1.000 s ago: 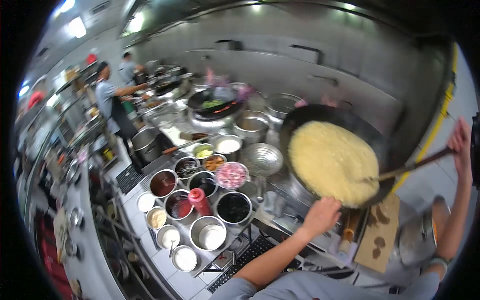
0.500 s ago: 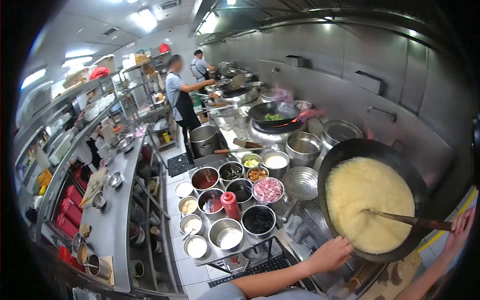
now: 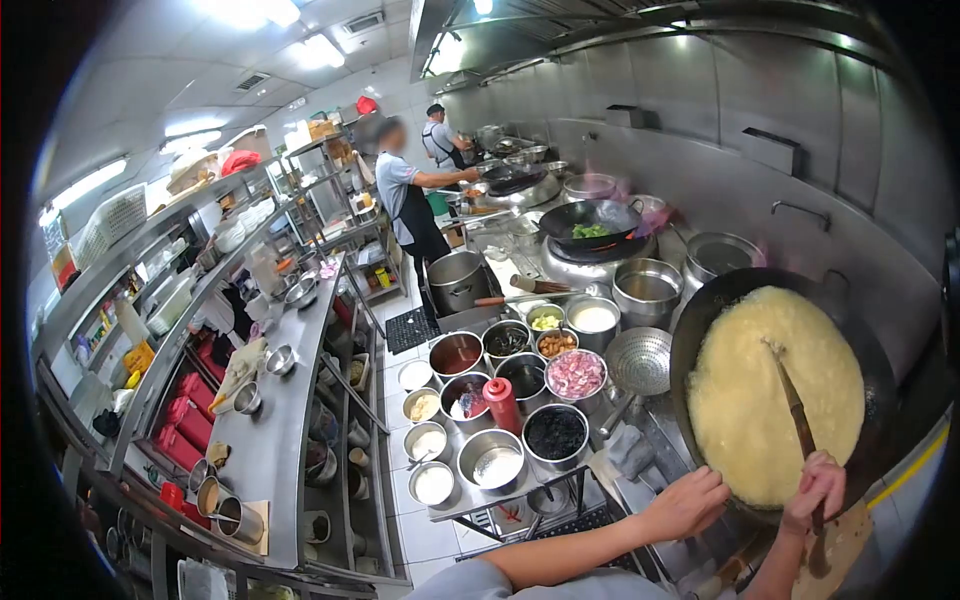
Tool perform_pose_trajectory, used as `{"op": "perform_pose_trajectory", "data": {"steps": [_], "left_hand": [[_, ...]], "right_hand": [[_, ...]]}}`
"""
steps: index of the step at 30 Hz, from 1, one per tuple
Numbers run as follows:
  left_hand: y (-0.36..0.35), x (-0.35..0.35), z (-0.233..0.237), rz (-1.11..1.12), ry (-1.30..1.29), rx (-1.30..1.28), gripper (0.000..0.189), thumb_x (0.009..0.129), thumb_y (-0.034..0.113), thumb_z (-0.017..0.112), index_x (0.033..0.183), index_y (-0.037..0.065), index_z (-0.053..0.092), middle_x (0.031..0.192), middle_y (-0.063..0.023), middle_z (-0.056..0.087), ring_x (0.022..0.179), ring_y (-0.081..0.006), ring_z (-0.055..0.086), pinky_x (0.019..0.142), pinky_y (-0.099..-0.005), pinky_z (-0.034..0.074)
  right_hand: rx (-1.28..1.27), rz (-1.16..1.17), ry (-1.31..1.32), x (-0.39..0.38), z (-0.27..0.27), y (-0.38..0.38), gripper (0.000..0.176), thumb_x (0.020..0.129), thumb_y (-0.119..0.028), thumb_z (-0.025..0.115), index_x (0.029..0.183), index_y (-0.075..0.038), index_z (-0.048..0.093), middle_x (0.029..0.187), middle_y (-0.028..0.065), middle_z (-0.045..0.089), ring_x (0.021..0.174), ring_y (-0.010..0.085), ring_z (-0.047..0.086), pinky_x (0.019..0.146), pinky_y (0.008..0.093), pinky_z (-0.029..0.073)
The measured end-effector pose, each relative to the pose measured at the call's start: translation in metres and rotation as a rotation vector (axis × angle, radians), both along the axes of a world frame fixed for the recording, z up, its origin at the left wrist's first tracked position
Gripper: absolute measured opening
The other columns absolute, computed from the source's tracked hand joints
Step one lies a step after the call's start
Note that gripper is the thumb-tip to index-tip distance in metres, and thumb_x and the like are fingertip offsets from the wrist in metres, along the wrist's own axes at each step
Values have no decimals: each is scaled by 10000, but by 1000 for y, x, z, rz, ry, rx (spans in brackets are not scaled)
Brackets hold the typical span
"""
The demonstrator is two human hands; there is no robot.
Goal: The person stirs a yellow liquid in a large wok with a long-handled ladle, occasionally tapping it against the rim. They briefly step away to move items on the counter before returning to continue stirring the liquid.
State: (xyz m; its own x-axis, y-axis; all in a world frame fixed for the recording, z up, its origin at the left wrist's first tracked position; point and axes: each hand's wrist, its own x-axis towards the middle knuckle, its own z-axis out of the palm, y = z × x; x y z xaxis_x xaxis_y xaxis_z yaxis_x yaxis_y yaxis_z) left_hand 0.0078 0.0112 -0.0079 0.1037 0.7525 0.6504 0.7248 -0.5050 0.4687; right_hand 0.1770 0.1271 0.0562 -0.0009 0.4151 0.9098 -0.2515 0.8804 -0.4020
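A large dark wok (image 3: 868, 400) filled with bubbling pale yellow liquid (image 3: 770, 430) is at the right. My right hand (image 3: 818, 490) is wrapped round the handle of a long ladle (image 3: 795, 400), whose head dips into the liquid. At the wok's near left rim, my left hand (image 3: 690, 502) has its fingers curled together; whether they grip the rim or a cloth is hidden. Left of the wok lie a perforated strainer (image 3: 640, 360) and a grey cloth (image 3: 630, 450).
Metal pots of ingredients, a red squeeze bottle (image 3: 502, 405) and a bowl of chopped pink pieces (image 3: 576, 374) stand left of the strainer. Behind, a wok of greens (image 3: 590, 228) sits on a burner. Two people (image 3: 408, 190) work farther back. A steel counter (image 3: 290, 400) runs along the left.
The view has turned left. My right hand has come in toward the wok's near side, and the ladle has swung from pointing right to pointing toward me. My left hand stays by the rim.
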Motion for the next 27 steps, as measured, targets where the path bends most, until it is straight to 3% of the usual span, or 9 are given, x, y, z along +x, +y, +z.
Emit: {"op": "perform_pose_trajectory", "data": {"steps": [5,7,8,9,10,15,18,21,27], "left_hand": [[4,-4,-8,-31,-11,43,271,796,73,671,1033,46,543,945,-151,502,886,-354,508,745,-438,433],[3,-6,-6,-35,-12,112,257,781,79,683,1000,53,551,922,-155,511,868,-367,522,737,-452,453],[4,-6,-9,-48,-19,119,277,765,80,697,999,51,552,918,-155,521,872,-372,530,735,-459,463],[5,-6,-12,-61,-29,94,314,748,85,714,1021,52,563,939,-157,540,892,-374,539,752,-458,472],[4,-7,-13,-60,-13,109,341,736,95,728,1039,54,578,949,-161,561,898,-377,549,763,-461,477],[-1,-7,-5,-59,50,75,269,807,119,722,1029,38,594,920,-177,560,859,-386,541,741,-463,459],[-4,-7,-2,-91,3,116,278,800,94,726,1038,33,597,919,-174,558,857,-386,539,737,-461,457],[-4,-7,-7,-95,-38,115,296,792,86,733,1054,29,606,924,-168,561,858,-381,540,738,-457,458],[-7,-16,-7,-138,-82,94,299,790,115,730,1060,46,621,922,-135,555,885,-338,554,745,-435,471]], "right_hand": [[-26,-43,-192,28,-26,17,353,1053,-199,394,731,-59,366,634,15,346,584,136,344,534,308,272],[-84,-96,-93,36,-25,17,331,1055,-139,368,728,-85,355,636,3,363,582,116,338,559,286,285],[-149,-108,-59,46,-24,16,343,1052,-153,404,718,-84,378,641,0,397,591,102,365,566,271,304],[-256,-410,-66,46,-17,3,350,1052,-173,432,717,-71,443,658,-2,448,611,86,401,581,257,331],[-248,-317,-23,57,-17,5,346,1049,-184,448,733,-59,512,675,-8,492,624,71,421,583,244,346],[-296,-433,-103,76,22,-35,374,1050,-209,453,721,-46,526,648,-7,477,593,78,401,541,260,308],[-242,-365,-71,90,52,-61,403,1047,-227,456,700,-24,494,585,10,413,555,112,395,601,296,430],[-275,-432,-96,106,63,-86,411,1044,-238,463,692,-27,477,563,12,388,537,124,396,643,332,474],[-263,-411,-173,101,87,-154,398,1039,-241,452,691,-49,446,551,6,357,503,117,339,575,321,410]]}}
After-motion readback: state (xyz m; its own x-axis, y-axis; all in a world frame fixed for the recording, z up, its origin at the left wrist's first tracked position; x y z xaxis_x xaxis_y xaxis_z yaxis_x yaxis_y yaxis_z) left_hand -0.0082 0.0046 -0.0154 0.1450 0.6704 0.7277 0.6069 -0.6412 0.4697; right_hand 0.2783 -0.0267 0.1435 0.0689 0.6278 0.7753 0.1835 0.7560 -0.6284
